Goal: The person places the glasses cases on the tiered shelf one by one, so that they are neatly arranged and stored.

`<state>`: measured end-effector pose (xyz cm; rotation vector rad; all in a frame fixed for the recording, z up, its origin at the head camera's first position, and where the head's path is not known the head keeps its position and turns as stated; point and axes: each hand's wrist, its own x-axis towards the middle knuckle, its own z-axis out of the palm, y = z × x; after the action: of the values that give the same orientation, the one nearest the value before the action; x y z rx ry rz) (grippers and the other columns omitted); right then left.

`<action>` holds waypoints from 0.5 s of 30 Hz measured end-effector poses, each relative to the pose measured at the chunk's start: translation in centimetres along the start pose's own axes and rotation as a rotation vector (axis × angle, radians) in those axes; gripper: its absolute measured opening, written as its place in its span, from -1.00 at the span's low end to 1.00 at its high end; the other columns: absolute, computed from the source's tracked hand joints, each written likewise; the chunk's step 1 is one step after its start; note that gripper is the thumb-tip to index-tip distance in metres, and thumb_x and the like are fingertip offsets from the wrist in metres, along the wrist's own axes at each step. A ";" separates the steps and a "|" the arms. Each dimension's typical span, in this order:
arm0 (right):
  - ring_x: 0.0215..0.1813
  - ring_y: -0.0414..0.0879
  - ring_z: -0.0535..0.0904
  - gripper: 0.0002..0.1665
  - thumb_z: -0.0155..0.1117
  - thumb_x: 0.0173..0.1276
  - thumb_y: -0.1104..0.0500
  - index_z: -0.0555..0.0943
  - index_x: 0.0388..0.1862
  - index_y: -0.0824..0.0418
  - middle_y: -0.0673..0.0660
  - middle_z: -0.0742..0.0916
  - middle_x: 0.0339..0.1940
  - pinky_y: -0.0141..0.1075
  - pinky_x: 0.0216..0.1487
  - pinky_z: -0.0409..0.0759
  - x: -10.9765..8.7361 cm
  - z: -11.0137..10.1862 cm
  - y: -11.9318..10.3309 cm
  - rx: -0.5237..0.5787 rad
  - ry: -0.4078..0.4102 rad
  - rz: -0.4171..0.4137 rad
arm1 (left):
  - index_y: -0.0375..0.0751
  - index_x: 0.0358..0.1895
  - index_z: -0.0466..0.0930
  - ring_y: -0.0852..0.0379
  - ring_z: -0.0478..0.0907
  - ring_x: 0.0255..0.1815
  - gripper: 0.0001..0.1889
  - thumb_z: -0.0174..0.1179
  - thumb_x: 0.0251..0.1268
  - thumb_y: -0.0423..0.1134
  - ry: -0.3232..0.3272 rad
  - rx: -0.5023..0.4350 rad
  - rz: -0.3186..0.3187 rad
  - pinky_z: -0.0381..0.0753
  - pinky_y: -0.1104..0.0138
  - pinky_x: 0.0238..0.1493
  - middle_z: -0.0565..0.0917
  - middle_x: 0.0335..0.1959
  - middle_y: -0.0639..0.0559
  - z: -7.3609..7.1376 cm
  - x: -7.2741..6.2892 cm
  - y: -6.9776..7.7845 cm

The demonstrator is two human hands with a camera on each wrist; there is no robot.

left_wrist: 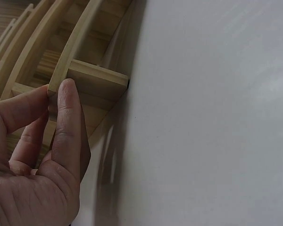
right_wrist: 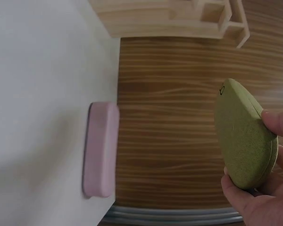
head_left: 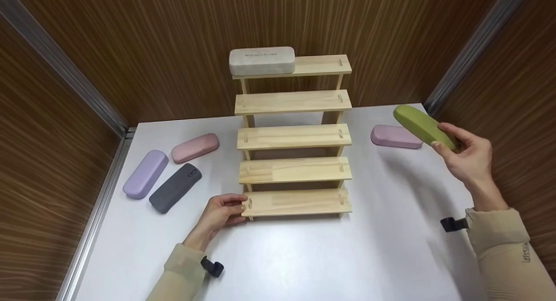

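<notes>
A green glasses case is held up in the air by my right hand, thumb and fingers gripping its near end. In the right wrist view the green case shows a small dark mark near its far tip. My left hand pinches the left end of the lowest step of a wooden tiered rack; the left wrist view shows thumb and fingers on that board's corner. A whitish glasses case lies on the left part of the rack's top step.
Left of the rack lie a pink case, a lilac case and a dark grey case on the white table. A mauve-pink case lies right of it. Wood-grain panels enclose the back and sides.
</notes>
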<state>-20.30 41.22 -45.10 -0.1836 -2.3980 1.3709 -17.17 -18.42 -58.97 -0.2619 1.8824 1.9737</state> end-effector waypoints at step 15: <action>-0.04 -0.36 0.82 -0.45 0.41 0.24 0.73 0.68 0.25 0.70 -0.10 0.95 0.00 -0.65 0.09 0.77 1.7 1.3 -4.6 0.413 -0.116 -0.247 | -0.43 0.24 0.77 0.21 0.79 -0.14 -0.66 0.39 0.45 -0.52 -0.015 -0.017 0.021 0.94 0.38 -0.14 0.80 -0.12 0.06 0.0 0.0 -0.1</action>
<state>-22.06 38.36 -41.35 0.2977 -2.0758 1.7487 -17.13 -18.40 -59.02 -0.2323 1.8673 2.0002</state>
